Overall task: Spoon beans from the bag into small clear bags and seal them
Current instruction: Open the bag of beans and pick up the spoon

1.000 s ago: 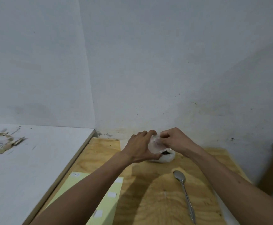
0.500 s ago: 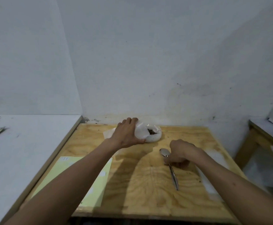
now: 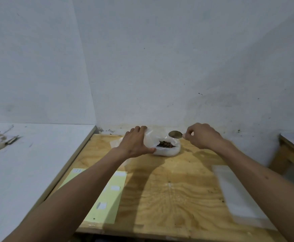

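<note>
- A pale grey-white plaster wall [image 3: 160, 58] filled the far half of the view, meeting a second wall at a corner on the left
- A square plywood tabletop [image 3: 169, 189] with swirling grain stood against that wall, taking up the near middle of the scene
- A white painted surface [image 3: 20, 172] adjoined the table on the left, with a few flat wood scraps [image 3: 2, 144] scattered at its far left
- A long strip of clear plastic small bags [image 3: 237, 194] lay flat on the right side of the table, running from near to far
- A pale yellow sheet of paper [image 3: 106, 198] carrying small white labels lay on the near left of the table, partly under the left forearm
- A white translucent plastic bag [image 3: 167, 149], mouth open, sat at the far middle of the table close to the wall, with dark brown beans [image 3: 165, 144] showing inside
- The left hand [image 3: 135, 144] was clamped on the left side of the bag's mouth, fingers over the far edge and thumb on the near side
- The right hand [image 3: 202, 137] was closed in a pinch on the handle of a metal spoon [image 3: 175, 134]
- The spoon's bowl hung just above the right edge of the bag's mouth; whether it held anything, I could not tell
</note>
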A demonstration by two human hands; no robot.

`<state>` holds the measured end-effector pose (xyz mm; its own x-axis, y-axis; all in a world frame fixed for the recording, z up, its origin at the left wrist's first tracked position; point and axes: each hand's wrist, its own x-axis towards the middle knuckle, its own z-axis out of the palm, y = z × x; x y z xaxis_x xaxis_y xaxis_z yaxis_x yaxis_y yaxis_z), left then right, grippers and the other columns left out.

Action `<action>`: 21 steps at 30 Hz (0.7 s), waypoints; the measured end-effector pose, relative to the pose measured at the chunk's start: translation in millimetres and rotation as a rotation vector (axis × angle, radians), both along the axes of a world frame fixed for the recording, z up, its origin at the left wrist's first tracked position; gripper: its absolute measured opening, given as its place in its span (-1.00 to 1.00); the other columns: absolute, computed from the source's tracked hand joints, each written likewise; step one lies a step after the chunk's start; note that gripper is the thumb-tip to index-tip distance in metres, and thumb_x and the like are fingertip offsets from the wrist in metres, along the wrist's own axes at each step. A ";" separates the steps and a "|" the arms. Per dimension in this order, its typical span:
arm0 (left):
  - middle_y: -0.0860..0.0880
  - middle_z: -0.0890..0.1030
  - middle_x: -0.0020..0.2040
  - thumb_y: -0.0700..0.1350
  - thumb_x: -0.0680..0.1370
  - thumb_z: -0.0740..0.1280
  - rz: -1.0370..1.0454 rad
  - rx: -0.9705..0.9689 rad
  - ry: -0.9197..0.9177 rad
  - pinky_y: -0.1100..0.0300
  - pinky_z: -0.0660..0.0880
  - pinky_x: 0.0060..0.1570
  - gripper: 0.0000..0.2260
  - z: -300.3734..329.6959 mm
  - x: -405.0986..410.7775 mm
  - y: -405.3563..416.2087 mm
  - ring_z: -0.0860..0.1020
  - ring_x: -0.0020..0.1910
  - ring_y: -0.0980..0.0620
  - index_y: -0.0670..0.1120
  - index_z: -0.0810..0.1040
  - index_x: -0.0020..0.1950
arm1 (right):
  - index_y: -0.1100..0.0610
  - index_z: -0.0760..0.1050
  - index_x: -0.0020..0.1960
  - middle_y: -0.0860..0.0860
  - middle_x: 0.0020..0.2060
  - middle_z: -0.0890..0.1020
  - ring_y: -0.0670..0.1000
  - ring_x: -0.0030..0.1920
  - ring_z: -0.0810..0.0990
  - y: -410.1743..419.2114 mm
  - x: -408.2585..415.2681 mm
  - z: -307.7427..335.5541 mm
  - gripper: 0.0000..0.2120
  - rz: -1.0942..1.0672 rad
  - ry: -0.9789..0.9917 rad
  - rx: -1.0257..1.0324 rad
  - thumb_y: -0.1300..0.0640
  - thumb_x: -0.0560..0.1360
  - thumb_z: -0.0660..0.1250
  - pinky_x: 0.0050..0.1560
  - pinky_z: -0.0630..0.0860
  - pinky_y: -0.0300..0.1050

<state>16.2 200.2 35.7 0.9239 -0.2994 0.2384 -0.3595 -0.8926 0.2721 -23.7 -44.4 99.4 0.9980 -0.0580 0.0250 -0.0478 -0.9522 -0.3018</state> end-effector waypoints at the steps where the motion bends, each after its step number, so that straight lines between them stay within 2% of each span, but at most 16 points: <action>1: -0.11 0.41 0.39 0.26 0.42 0.47 0.004 -0.001 0.004 0.00 0.33 0.31 -0.18 0.0 0.6 1.1 0.40 0.34 -0.13 -0.10 0.25 0.52 | 0.19 0.66 -0.05 0.14 -0.15 0.68 0.19 -0.17 0.65 0.5 4.7 2.3 -0.70 0.003 -0.005 0.041 -0.02 0.62 0.31 -0.11 0.58 0.04; 2: -0.11 0.41 0.39 0.26 0.42 0.46 0.008 -0.002 0.005 0.00 0.33 0.31 -0.18 0.3 1.0 2.2 0.40 0.34 -0.13 -0.10 0.25 0.52 | 0.27 0.63 -0.15 0.18 -0.23 0.67 0.19 -0.26 0.62 2.2 8.5 3.5 -0.66 0.002 0.011 0.082 0.01 0.60 0.31 -0.19 0.56 0.03; 4: -0.11 0.41 0.40 0.27 0.42 0.46 0.012 -0.002 0.006 0.00 0.33 0.31 -0.18 0.8 2.5 5.3 0.40 0.34 -0.13 -0.10 0.25 0.52 | 0.28 0.56 -0.31 0.11 -0.41 0.62 0.10 -0.44 0.52 5.9 13.8 3.4 -0.63 0.005 0.064 0.144 0.07 0.58 0.30 -0.30 0.47 -0.11; 6: -0.11 0.42 0.39 0.27 0.42 0.46 0.018 -0.004 0.010 0.01 0.34 0.31 -0.17 0.8 3.8 8.9 0.41 0.33 -0.13 -0.10 0.24 0.52 | 0.29 0.65 -0.26 0.05 -0.43 0.69 0.02 -0.46 0.63 7.5 18.7 2.3 -0.70 0.028 0.085 0.222 0.19 0.56 0.28 -0.27 0.57 -0.18; 8: -0.11 0.42 0.38 0.28 0.42 0.46 0.025 -0.002 0.010 0.00 0.35 0.31 -0.18 0.2 4.7 12.6 0.41 0.32 -0.12 -0.09 0.25 0.52 | 0.29 0.68 -0.14 0.09 -0.37 0.73 0.01 -0.37 0.73 7.8 22.8 1.4 -0.80 0.049 0.061 0.343 0.31 0.54 0.29 -0.15 0.68 -0.14; 10: -0.10 0.42 0.37 0.28 0.42 0.45 0.025 0.004 0.018 0.00 0.36 0.31 -0.18 -1.0 5.6 15.5 0.41 0.31 -0.12 -0.09 0.25 0.52 | 0.27 0.70 -0.15 0.11 -0.38 0.73 0.02 -0.36 0.75 7.3 26.7 0.2 -0.89 0.026 -0.019 0.421 0.35 0.49 0.40 -0.13 0.69 -0.15; 12: -0.11 0.42 0.37 0.29 0.42 0.45 0.024 0.019 0.032 0.00 0.36 0.31 -0.17 -2.7 7.1 17.2 0.41 0.31 -0.12 -0.09 0.24 0.52 | 0.25 0.71 -0.21 0.11 -0.43 0.71 0.00 -0.40 0.73 6.4 30.5 -0.8 -0.95 -0.014 -0.094 0.479 0.31 0.43 0.51 -0.22 0.65 -0.26; 15: -0.11 0.42 0.37 0.30 0.41 0.45 0.016 0.037 0.054 0.01 0.36 0.30 -0.15 -5.2 9.8 18.1 0.42 0.31 -0.13 -0.09 0.23 0.53 | 0.29 0.68 -0.20 0.07 -0.44 0.70 -0.10 -0.46 0.66 2.0 39.4 -5.9 -0.85 -0.084 -0.113 0.601 0.19 0.47 0.52 -0.37 0.50 -0.38; 18: -0.10 0.41 0.37 0.31 0.40 0.46 0.008 0.039 0.066 0.02 0.36 0.30 -0.14 -7.7 12.6 17.8 0.41 0.31 -0.12 -0.09 0.22 0.53 | 0.30 0.69 -0.10 0.08 -0.36 0.74 -0.04 -0.33 0.74 -1.9 48.0 -14.5 -0.78 -0.124 -0.115 0.721 0.14 0.57 0.42 -0.18 0.57 -0.27; 21: -0.10 0.40 0.38 0.30 0.40 0.46 0.006 0.035 0.071 0.03 0.34 0.30 -0.13 -10.1 15.9 15.7 0.40 0.32 -0.11 -0.09 0.22 0.53 | 0.24 0.69 -0.12 0.09 -0.32 0.74 -0.03 -0.33 0.74 -3.8 50.5 -20.3 -0.76 -0.121 -0.207 0.647 0.13 0.60 0.34 -0.20 0.60 -0.24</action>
